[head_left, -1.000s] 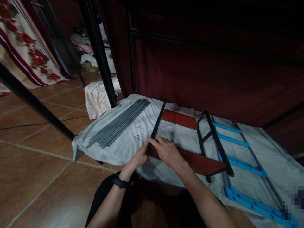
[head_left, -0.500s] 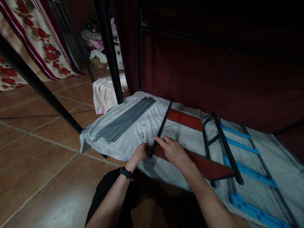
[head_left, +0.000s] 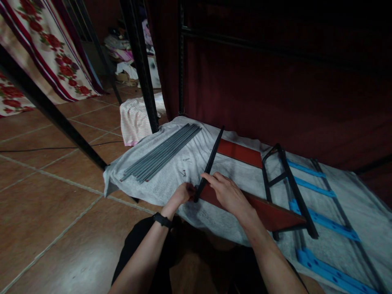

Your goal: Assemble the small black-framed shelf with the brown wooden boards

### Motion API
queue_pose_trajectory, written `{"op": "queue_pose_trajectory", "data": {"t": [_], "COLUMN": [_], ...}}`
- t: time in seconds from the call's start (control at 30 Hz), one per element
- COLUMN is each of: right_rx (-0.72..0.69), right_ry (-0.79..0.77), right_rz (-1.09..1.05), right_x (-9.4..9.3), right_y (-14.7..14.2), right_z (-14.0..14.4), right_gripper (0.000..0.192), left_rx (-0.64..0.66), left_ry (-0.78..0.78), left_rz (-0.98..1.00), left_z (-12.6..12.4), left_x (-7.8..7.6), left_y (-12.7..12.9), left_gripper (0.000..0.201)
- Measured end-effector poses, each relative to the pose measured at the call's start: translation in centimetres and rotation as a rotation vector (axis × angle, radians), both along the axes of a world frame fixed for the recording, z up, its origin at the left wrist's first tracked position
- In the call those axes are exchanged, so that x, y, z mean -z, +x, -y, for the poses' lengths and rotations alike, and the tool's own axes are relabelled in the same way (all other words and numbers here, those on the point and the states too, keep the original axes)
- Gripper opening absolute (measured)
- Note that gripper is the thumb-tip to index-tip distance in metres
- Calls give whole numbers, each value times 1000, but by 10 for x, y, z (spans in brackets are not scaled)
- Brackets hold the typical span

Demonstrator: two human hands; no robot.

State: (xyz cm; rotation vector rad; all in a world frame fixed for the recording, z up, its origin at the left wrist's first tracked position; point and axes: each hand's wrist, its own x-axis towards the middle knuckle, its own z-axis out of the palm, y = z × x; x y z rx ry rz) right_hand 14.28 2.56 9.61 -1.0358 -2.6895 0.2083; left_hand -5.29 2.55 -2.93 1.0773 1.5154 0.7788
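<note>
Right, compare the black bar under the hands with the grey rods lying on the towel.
The black bar is single and dark; the grey rods are a pale grey bundle lying side by side. The bar meets the red board at its near end, where the left hand and right hand touch it; the rods lie loose and untouched, off to the left. Both are long, thin and rest on the towel.

two hands [head_left: 228, 195], two red boards [head_left: 267, 212], one black bar [head_left: 210, 163], one bundle of grey rods [head_left: 162, 153]

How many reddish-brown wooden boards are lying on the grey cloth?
2: the near reddish-brown wooden board runs rightward from under the right hand; the far board lies behind it beside the black metal bar. Others may be hidden.
</note>
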Motion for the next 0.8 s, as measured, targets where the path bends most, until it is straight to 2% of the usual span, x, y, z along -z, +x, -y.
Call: {"op": "queue_pose_trajectory", "data": {"t": [0.17, 0.27, 0.33, 0.43, 0.53, 0.63, 0.8], "right_rx": [-4, 5, 5, 9, 15, 18, 23], "right_ry": [-1, -2, -1, -1, 6, 9, 11], "right_rz": [-11, -11, -15, -9, 5, 8, 15], "right_x": [1, 0, 0, -2, -2, -3, -3], "right_y": [1, 2, 3, 3, 2, 2, 3], "right_z": [0, -1, -2, -2, -1, 0, 0], "right_gripper": [65, 64, 64, 65, 66, 66, 65], "left_rx": [-35, -56, -57, -52, -49, -61, -74], "left_ry": [60, 63, 18, -51, -29, 8, 53], "left_rz": [3, 131, 168, 71, 10, 79, 224], "left_z": [-1, 0, 2, 3, 2, 1, 3], "left_x": [4, 9, 10, 12, 12, 10, 6], "left_y": [0, -3, -6, -6, -3, 0, -3], "left_gripper": [10, 13, 8, 17, 13, 5, 12]}}
